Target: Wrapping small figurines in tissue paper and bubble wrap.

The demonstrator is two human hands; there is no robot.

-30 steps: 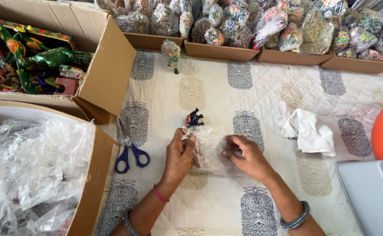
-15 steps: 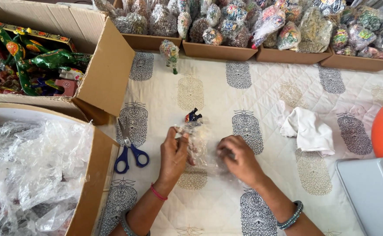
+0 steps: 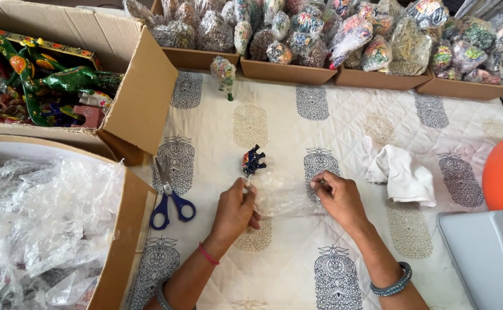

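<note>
Two hands work at one clear plastic bag (image 3: 283, 195) in the middle of a quilted white cloth with grey block prints (image 3: 320, 126), and the small painted figurine (image 3: 253, 161), dark blue with red and yellow touches, stands just beyond the bag's left end, touching or nearly touching it but not inside it. By that showing the wrapping of this piece looks only begun: the bag is held out flat and the figurine is yet to go in. Much looks finished already, since the row of shallow cardboard trays (image 3: 378, 77) along the far edge is heaped with bagged figurines, and one wrapped piece (image 3: 224, 72) stands alone on the cloth in front of them. More seems left, for the open carton (image 3: 142, 97) at the left holds unwrapped green and red painted animals (image 3: 50, 80), and the nearer box (image 3: 122, 241) is full of loose clear bags. The left hand (image 3: 234, 209) is closed, fingers curled, pinching the bag's left end close under the figurine. The right hand (image 3: 338, 198) is half closed, its fingertips nipping the bag's right edge and pulling it taut. Blue-handled scissors (image 3: 171, 201) lie just left of the left hand, untouched, and a crumpled white rag (image 3: 403, 175) lies near the right hand.
</note>
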